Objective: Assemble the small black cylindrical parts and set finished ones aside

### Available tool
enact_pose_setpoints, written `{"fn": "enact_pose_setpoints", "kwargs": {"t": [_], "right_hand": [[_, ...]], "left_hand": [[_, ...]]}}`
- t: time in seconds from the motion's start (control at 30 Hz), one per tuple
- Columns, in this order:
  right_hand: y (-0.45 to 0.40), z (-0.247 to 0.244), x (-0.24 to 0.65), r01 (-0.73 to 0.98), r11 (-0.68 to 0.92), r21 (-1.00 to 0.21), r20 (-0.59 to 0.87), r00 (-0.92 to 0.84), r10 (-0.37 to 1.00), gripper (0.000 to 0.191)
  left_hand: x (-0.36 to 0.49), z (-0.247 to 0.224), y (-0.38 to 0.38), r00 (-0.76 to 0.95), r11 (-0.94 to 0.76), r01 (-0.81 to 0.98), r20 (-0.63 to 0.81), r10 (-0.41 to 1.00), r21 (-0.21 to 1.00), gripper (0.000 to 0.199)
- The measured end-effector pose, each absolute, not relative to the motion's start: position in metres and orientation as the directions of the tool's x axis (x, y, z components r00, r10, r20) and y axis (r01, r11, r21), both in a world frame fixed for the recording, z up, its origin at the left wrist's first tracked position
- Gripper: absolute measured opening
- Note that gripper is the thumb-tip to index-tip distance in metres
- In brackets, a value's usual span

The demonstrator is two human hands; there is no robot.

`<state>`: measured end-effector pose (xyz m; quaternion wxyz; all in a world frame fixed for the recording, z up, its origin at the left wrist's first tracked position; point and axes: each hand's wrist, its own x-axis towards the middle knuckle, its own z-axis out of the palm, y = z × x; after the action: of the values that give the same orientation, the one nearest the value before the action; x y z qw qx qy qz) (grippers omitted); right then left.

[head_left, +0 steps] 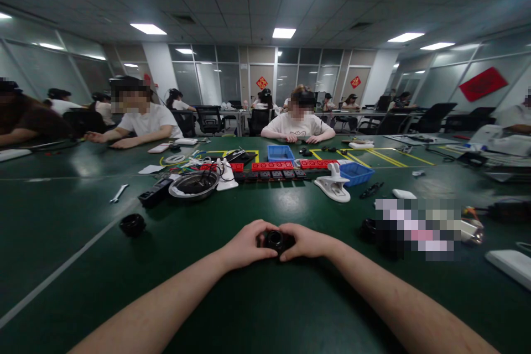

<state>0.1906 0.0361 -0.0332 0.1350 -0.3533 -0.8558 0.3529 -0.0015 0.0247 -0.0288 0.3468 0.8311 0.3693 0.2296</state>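
Observation:
A small black round part with a ring-shaped opening on top (275,240) is held low over the green table, in front of me. My left hand (251,244) curls round its left side, thumb toward the near side. From the right, my right hand (302,241) closes on the same part, and the fingertips of both hands meet behind it. Its lower portion is hidden by the fingers. Off to the left lies another black round piece (133,224), hollow at the top, apart from my hands.
Beyond my hands stand a metal bowl (179,192) with black cable, a white clip base (334,187), red socket strips (271,166) and blue bins (357,173). A wrench (119,193) lies left. Blurred-out items lie right. A person (297,121) sits opposite.

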Motion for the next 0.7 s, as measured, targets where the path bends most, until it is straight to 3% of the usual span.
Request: {"fn": "enact_pose_setpoints", "kwargs": {"t": [0.2,0.47,0.57,0.7], "right_hand": [[0.041,-0.031,0.195,0.482,0.457,-0.747,-0.068,-0.74,0.669,0.032],[0.043,-0.035,0.193,0.481,0.434,-0.762,-0.064,-0.722,0.688,0.035],[0.042,-0.041,0.19,0.549,0.46,-0.698,-0.035,-0.668,0.743,0.037],[0.035,-0.049,0.18,0.731,0.477,-0.488,0.04,-0.527,0.849,0.043]], "left_hand": [[-0.003,-0.032,0.026,0.649,-0.503,0.406,0.147,0.747,0.763,0.042],[0.0,-0.032,0.024,0.617,-0.537,0.466,0.177,0.767,0.703,0.04],[0.004,-0.032,0.021,0.568,-0.491,0.517,0.148,0.809,0.702,0.041],[0.01,-0.035,0.015,0.437,-0.404,0.573,0.151,0.887,0.713,0.038]]}}
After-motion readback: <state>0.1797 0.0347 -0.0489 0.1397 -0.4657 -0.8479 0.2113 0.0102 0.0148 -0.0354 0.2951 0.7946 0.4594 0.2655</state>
